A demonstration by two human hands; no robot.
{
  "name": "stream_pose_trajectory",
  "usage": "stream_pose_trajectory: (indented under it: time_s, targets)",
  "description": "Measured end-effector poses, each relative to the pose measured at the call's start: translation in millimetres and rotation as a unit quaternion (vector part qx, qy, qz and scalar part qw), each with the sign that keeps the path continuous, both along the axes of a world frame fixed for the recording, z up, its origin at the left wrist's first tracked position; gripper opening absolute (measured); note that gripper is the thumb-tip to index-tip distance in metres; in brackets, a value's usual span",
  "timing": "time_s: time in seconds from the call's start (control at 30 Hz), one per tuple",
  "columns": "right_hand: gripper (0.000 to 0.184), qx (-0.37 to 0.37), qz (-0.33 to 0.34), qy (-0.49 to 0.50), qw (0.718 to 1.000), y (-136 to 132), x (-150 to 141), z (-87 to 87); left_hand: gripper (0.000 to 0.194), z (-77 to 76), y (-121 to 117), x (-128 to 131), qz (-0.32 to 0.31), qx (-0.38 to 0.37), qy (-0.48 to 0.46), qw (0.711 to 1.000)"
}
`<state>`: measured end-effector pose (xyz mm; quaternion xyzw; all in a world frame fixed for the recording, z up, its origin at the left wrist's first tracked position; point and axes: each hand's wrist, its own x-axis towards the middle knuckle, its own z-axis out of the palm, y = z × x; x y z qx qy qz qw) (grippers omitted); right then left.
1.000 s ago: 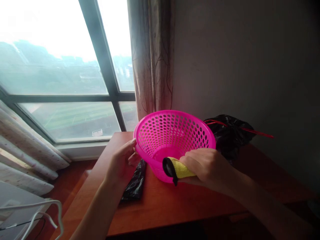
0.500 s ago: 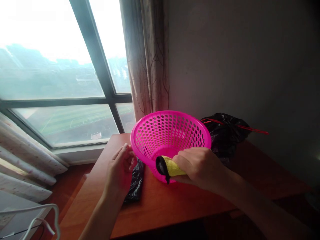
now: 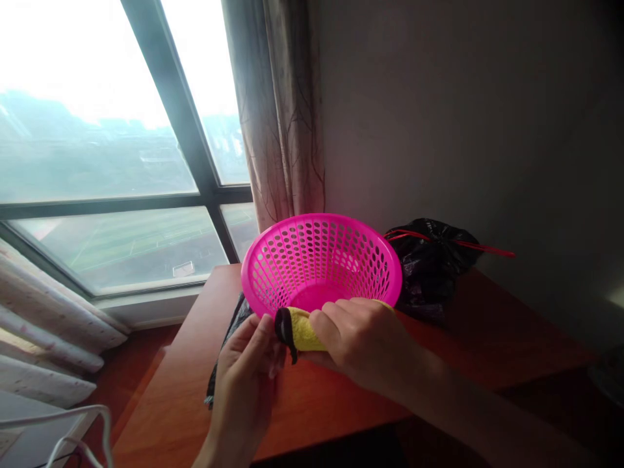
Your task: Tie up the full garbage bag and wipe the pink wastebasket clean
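Note:
A round pink plastic basket point(image 3: 322, 260) full of holes stands on the wooden table point(image 3: 487, 331) near the window. My right hand point(image 3: 363, 341) is closed round a rolled yellow cloth with a black end point(image 3: 297, 328), held just in front of the basket's near rim. My left hand point(image 3: 246, 370) has come up to the cloth's black end, and its fingertips touch or pinch it there. A flat black plastic bag point(image 3: 229, 331) lies on the table to the left of the basket, partly hidden behind my left hand.
A knotted black bag with red ties point(image 3: 431, 260) sits behind the basket against the wall. A patterned curtain point(image 3: 280, 130) hangs beside the large window point(image 3: 112, 149). A white wire object point(image 3: 63, 429) shows at the lower left.
My left hand left the basket's rim and moved right onto the cloth's black end. My right hand carried the cloth a little to the left. The view shifted slightly.

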<state>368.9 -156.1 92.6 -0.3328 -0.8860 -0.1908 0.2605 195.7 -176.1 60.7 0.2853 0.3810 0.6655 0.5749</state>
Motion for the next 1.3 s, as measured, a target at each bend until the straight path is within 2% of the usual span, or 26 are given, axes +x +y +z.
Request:
stream_pose_trajectory:
  time_s: [0.17, 0.23, 0.33, 0.43, 0.53, 0.63, 0.73, 0.9, 1.0, 1.17, 1.3]
  targets:
    - [0.034, -0.011, 0.034, 0.0, 0.999, 1.8, 17.8, -0.6, 0.026, 13.3, 27.2, -20.4, -0.024, 0.028, -0.021, 0.999]
    - [0.034, -0.019, 0.048, -0.008, 0.999, 3.3, 28.1, -0.3, 0.025, 21.0, 46.0, -29.6, -0.042, 0.033, -0.035, 0.998]
    - [0.03, -0.037, 0.059, -0.026, 0.997, 7.6, 43.9, 1.1, 0.022, 30.3, 77.7, -40.8, -0.08, -0.002, -0.06, 0.995]
    - [0.03, -0.056, 0.068, -0.033, 0.996, 13.5, 56.1, 3.7, 0.024, 34.3, 101.4, -43.8, -0.102, -0.032, -0.064, 0.992]
    - [0.033, -0.059, 0.068, -0.035, 0.995, 17.3, 59.9, 5.5, 0.028, 34.2, 109.3, -39.7, -0.118, -0.021, -0.057, 0.991]
    - [0.035, -0.039, 0.061, -0.039, 0.997, 16.9, 55.4, 4.5, 0.023, 31.4, 103.0, -35.7, -0.074, -0.003, -0.058, 0.996]
    - [0.036, -0.019, 0.052, -0.042, 0.998, 14.9, 47.4, 2.0, 0.023, 24.7, 84.4, -33.4, -0.032, 0.013, -0.045, 0.998]
    - [0.038, -0.004, 0.012, -0.029, 0.999, 13.2, 30.5, 0.5, 0.025, 5.7, 34.9, -17.1, -0.051, 0.032, 0.02, 0.998]
    - [0.035, 0.01, -0.021, -0.013, 1.0, 11.7, 17.4, 0.1, 0.024, -2.6, 13.6, -1.5, -0.072, 0.03, 0.032, 0.996]
    - [0.033, 0.029, -0.043, -0.005, 0.999, 10.7, 4.6, -4.1, 0.022, -6.9, 12.1, 10.5, -0.05, 0.025, -0.007, 0.998]
    - [0.029, 0.01, -0.005, -0.009, 1.0, 11.7, 15.3, -6.6, 0.021, -0.6, 17.3, 4.8, -0.051, 0.024, -0.018, 0.998]
